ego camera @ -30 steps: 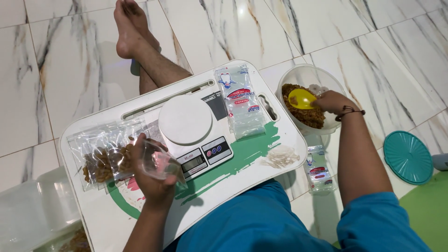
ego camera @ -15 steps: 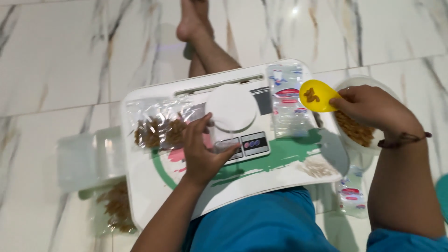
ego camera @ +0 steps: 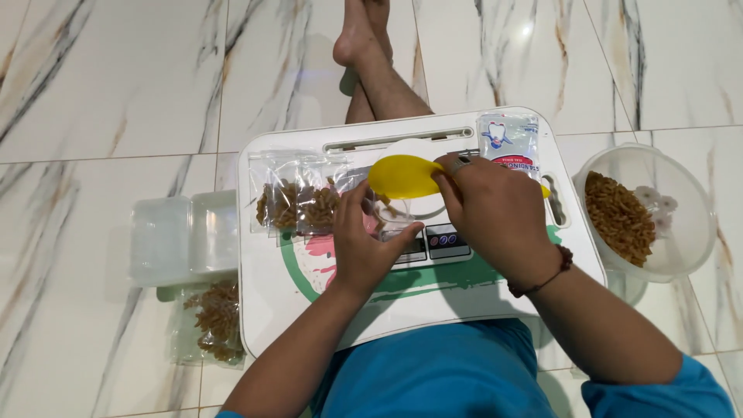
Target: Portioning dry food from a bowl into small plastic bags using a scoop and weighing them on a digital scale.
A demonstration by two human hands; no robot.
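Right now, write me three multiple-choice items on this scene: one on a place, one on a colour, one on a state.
1. Where does the clear bowl of brown snacks stand?
A. on the floor right of the lap tray
B. on the scale
C. left of the tray

2. What colour is the scoop in the right hand?
A. red
B. yellow
C. blue

3. How does the left hand stand?
A. flat on the floor
B. inside the bowl
C. holding a small clear bag over the scale

Answers: 1 A, the bowl sits on the tiles beside the tray's right edge. 2 B, the scoop is plainly yellow. 3 C, its fingers pinch the bag under the scoop.
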